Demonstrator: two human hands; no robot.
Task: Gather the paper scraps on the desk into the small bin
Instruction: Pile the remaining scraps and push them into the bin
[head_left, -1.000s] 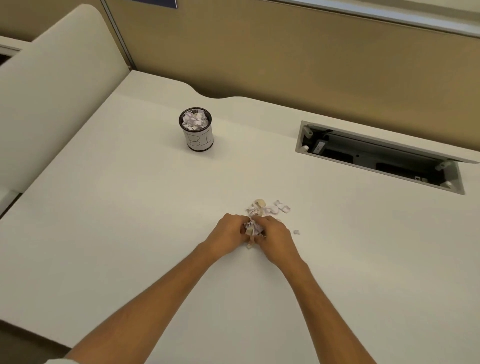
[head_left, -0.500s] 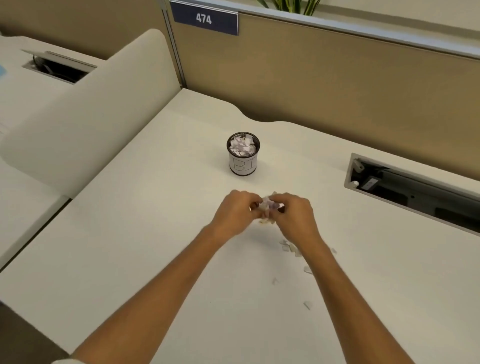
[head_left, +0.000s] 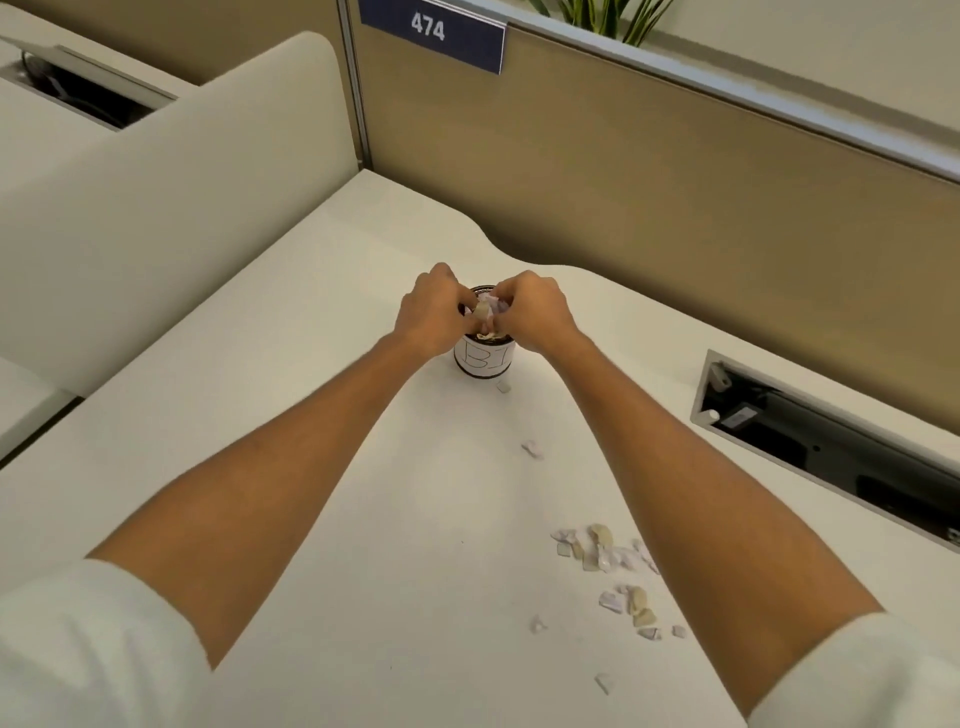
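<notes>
The small bin (head_left: 485, 361), a dark cylinder with a white label marked "BI", stands on the white desk (head_left: 291, 415). My left hand (head_left: 434, 312) and my right hand (head_left: 532, 312) hover right over its mouth, fingers pinched together on a clump of paper scraps (head_left: 485, 312). The rim is mostly hidden by my hands. Several loose paper scraps (head_left: 605, 553) lie on the desk beside my right forearm, with more scraps (head_left: 636, 608) nearer me. Single scraps lie at the bin's foot (head_left: 503, 386) and midway (head_left: 531, 448).
An open cable tray (head_left: 831, 441) is sunk into the desk at the right. A tan partition (head_left: 675, 197) with a "474" sign (head_left: 431, 28) runs along the back. A cream divider panel (head_left: 166, 197) borders the left side.
Both hands lifted the clump of scraps from the desk and carried it away from me to above the bin. Several scraps stayed behind or dropped along the way.
</notes>
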